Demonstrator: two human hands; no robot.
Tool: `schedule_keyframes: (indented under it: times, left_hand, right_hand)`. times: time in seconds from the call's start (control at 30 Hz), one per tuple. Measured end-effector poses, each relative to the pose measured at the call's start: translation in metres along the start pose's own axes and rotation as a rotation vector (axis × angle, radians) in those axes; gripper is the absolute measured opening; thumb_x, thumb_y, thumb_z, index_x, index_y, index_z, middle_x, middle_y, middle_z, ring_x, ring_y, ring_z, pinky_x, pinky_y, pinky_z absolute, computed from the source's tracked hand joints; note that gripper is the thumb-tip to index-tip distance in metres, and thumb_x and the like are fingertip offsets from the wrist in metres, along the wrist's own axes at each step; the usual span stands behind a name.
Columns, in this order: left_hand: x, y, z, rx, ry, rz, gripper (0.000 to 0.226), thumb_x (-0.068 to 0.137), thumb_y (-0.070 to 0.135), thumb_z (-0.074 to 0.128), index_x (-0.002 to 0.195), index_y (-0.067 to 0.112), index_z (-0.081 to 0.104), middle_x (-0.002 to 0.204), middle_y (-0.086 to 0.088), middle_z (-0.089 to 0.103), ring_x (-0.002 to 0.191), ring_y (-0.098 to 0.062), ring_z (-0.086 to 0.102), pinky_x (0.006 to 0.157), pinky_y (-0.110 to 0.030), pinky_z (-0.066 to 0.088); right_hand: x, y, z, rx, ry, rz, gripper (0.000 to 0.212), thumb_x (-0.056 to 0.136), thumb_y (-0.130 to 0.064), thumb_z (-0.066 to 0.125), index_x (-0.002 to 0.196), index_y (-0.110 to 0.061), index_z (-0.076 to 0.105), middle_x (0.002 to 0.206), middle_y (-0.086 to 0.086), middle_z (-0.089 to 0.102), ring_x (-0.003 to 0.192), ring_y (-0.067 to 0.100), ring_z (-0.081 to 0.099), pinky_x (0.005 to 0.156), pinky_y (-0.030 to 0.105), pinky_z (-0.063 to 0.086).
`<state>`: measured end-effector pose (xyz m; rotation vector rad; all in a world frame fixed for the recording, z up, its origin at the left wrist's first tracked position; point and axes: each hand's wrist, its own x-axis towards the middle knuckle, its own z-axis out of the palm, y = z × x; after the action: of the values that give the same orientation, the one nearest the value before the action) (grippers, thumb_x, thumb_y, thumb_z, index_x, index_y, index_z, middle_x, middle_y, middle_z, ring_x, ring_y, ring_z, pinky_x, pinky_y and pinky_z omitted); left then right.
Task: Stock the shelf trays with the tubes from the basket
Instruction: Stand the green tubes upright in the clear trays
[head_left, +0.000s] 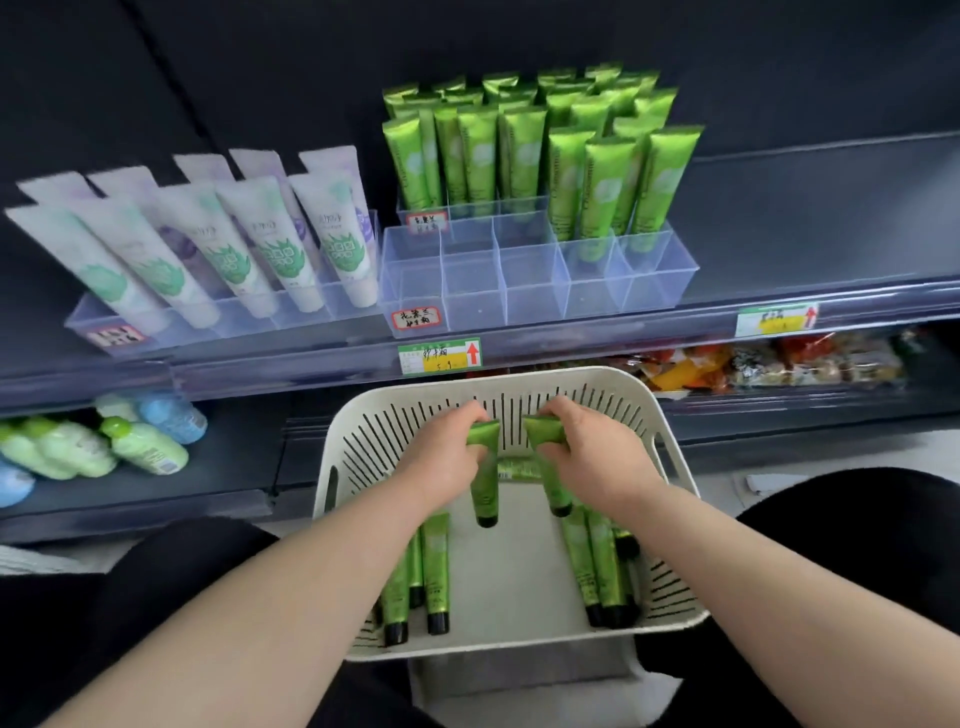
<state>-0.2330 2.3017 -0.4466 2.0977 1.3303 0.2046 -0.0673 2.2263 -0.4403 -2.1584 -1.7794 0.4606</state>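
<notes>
A cream slotted basket (670, 447) sits in front of me with several green tubes (435, 571) with black caps lying in it. My left hand (447, 457) grips one green tube (484, 488) by its crimped end, cap hanging down. My right hand (587, 452) holds another green tube (553, 483) the same way. On the shelf above stands a clear divided tray (535, 291); its front compartments are bare, two at the right hold upright green tubes (613, 182). More green tubes fill the tray behind it.
White tubes (234, 249) with green leaf print stand in a clear tray at the left. Green and blue bottles (145, 447) lie on the lower shelf at the left, snack packs (753, 364) at the right. Price labels (440, 356) hang on the shelf edge.
</notes>
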Motion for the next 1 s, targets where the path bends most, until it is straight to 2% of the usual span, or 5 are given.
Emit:
schedule_keyframes:
  times: [0.33, 0.43, 0.57, 0.7, 1.0]
  left_hand:
    - [-0.001, 0.092, -0.075, 0.003, 0.282, 0.204, 0.02, 0.089, 0.011, 0.063, 0.097, 0.028, 0.056, 0.101, 0.003, 0.058, 0.09, -0.024, 0.058, 0.079, -0.039, 0.049]
    - [0.002, 0.114, -0.098, -0.065, 0.386, 0.214, 0.021, 0.09, 0.015, 0.064, 0.105, 0.028, 0.058, 0.106, 0.003, 0.06, 0.084, -0.02, 0.059, 0.078, -0.04, 0.051]
    - [0.008, 0.137, -0.124, -0.08, 0.481, 0.244, 0.029, 0.092, 0.014, 0.062, 0.12, 0.023, 0.058, 0.115, 0.002, 0.057, 0.075, -0.011, 0.052, 0.073, -0.029, 0.042]
    - [0.024, 0.151, -0.142, -0.099, 0.561, 0.248, 0.034, 0.092, 0.015, 0.063, 0.124, 0.023, 0.059, 0.118, -0.002, 0.06, 0.093, -0.021, 0.057, 0.08, -0.033, 0.046]
    - [0.08, 0.157, -0.158, -0.083, 0.597, 0.223, 0.037, 0.094, 0.012, 0.056, 0.13, 0.021, 0.056, 0.114, -0.009, 0.062, 0.079, -0.016, 0.054, 0.072, -0.028, 0.04]
  right_hand:
    - [0.001, -0.027, -0.105, -0.079, 0.347, -0.097, 0.027, 0.093, -0.024, 0.051, 0.119, -0.02, 0.047, 0.108, 0.001, 0.06, 0.089, 0.031, 0.06, 0.064, 0.033, 0.035]
    - [0.008, -0.034, -0.135, -0.081, 0.445, -0.121, 0.03, 0.093, -0.022, 0.053, 0.123, -0.021, 0.049, 0.112, 0.002, 0.059, 0.091, 0.03, 0.059, 0.065, 0.033, 0.037]
    - [0.022, -0.043, -0.167, -0.09, 0.559, -0.142, 0.031, 0.093, -0.022, 0.053, 0.124, -0.021, 0.05, 0.116, 0.002, 0.06, 0.098, 0.03, 0.058, 0.075, 0.037, 0.042]
    - [0.039, -0.045, -0.182, -0.075, 0.604, -0.159, 0.034, 0.093, -0.019, 0.051, 0.127, -0.022, 0.049, 0.119, 0.002, 0.06, 0.097, 0.031, 0.059, 0.077, 0.039, 0.048]
    - [0.077, -0.035, -0.181, -0.061, 0.581, -0.181, 0.031, 0.096, -0.016, 0.049, 0.126, -0.022, 0.049, 0.114, 0.003, 0.055, 0.082, 0.028, 0.059, 0.066, 0.04, 0.051]
